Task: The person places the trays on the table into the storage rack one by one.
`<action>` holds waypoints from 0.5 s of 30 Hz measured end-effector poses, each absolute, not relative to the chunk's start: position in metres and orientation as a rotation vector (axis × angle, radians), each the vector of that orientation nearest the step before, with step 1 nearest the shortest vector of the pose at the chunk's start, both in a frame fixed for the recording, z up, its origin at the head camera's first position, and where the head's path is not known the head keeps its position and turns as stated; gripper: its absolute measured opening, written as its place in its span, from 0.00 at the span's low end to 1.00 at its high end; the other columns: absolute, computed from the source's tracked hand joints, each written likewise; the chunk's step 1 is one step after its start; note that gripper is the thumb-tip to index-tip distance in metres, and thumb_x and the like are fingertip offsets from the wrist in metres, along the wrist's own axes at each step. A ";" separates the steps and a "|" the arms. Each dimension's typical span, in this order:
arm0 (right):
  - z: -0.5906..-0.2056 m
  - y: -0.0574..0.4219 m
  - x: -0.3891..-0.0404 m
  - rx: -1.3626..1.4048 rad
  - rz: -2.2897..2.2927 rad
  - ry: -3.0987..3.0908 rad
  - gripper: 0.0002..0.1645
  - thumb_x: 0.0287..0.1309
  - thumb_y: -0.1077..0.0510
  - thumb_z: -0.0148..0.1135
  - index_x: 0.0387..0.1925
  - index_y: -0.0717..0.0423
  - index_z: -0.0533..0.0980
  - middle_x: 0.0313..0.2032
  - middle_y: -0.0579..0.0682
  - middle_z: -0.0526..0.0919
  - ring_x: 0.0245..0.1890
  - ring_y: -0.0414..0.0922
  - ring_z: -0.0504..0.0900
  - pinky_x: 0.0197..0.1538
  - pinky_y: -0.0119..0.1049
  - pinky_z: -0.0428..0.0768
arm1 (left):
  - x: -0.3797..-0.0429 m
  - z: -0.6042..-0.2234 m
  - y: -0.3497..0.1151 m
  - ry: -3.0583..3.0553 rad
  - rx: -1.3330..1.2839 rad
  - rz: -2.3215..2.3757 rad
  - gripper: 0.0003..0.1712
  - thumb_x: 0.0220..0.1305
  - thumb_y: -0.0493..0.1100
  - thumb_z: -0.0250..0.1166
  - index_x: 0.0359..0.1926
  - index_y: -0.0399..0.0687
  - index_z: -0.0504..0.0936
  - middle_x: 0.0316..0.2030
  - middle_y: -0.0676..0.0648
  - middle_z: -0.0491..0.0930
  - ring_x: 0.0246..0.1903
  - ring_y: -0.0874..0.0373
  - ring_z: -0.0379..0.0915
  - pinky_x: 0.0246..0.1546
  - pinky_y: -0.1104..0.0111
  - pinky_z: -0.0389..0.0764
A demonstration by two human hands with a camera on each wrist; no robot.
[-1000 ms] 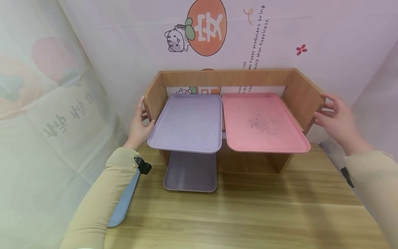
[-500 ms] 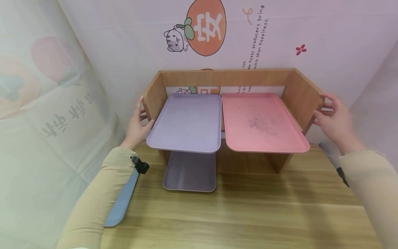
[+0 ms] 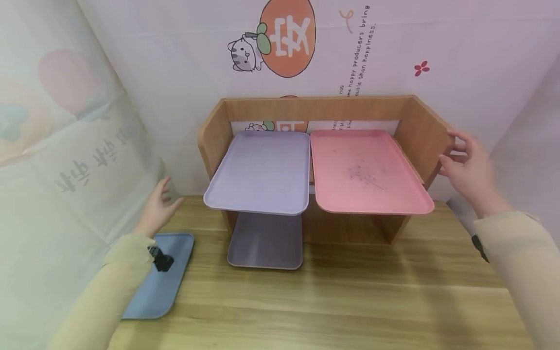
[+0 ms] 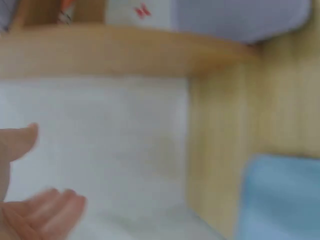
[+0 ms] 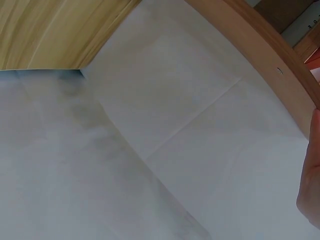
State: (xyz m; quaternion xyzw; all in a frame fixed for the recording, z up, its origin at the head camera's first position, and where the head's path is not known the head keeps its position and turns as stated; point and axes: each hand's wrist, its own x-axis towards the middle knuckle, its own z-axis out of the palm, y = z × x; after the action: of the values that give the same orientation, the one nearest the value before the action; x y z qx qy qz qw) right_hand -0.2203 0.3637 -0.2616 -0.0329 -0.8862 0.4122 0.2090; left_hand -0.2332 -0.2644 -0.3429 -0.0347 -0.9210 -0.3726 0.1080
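A wooden shelf [image 3: 319,109] stands against the back cloth. On its top level lie a lavender tray [image 3: 262,172] and a pink tray [image 3: 365,170] side by side, both jutting past the front. A darker purple tray [image 3: 268,243] sits on the lower left level. My right hand [image 3: 471,177] grips the edge of the shelf's right side panel, thumb toward the front. My left hand [image 3: 157,211] holds nothing, apart from the shelf, above the far end of a blue tray [image 3: 164,291]. The left wrist view shows its thumb and fingers spread, near the left panel [image 4: 125,52].
The wood-grain table [image 3: 332,311] runs under the shelf and the blue tray. A printed white cloth [image 3: 393,43] hangs behind, and more cloth [image 3: 109,184] closes in the left side.
My left hand has let go of the shelf's left side and moved left and toward me, uncovering more of the blue tray. My right hand stays on the right panel.
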 end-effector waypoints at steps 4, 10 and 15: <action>-0.260 0.363 -0.222 -0.078 1.144 -2.472 0.34 0.66 0.56 0.49 0.71 0.36 0.54 0.56 0.61 0.64 0.45 0.36 0.72 0.30 0.13 0.75 | -0.210 -0.376 -0.299 -2.914 0.018 -0.985 0.45 0.68 0.46 0.56 0.72 0.34 0.39 0.67 0.21 0.46 0.61 0.23 0.51 0.58 0.35 0.62; -0.260 0.360 -0.222 -0.087 1.126 -2.489 0.34 0.66 0.54 0.48 0.71 0.33 0.53 0.60 0.65 0.63 0.51 0.48 0.73 0.29 0.12 0.73 | -0.179 -0.423 -0.341 -3.040 0.043 -0.725 0.46 0.64 0.46 0.59 0.67 0.21 0.45 0.61 0.15 0.51 0.57 0.20 0.54 0.55 0.34 0.62; -0.264 0.362 -0.222 -0.120 1.127 -2.481 0.34 0.67 0.54 0.47 0.71 0.31 0.52 0.60 0.64 0.62 0.53 0.52 0.71 0.28 0.11 0.73 | -0.163 -0.454 -0.364 -3.156 0.200 -0.638 0.49 0.63 0.52 0.60 0.65 0.19 0.46 0.55 0.11 0.54 0.52 0.17 0.57 0.49 0.35 0.68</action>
State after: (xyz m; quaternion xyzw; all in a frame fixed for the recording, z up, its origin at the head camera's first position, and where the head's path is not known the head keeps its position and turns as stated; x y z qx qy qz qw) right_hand -0.2218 0.3619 -0.2640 -0.0430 -0.8902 0.4043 0.2055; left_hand -0.1632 -0.3636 -0.4539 0.0621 -0.9774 -0.1976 -0.0424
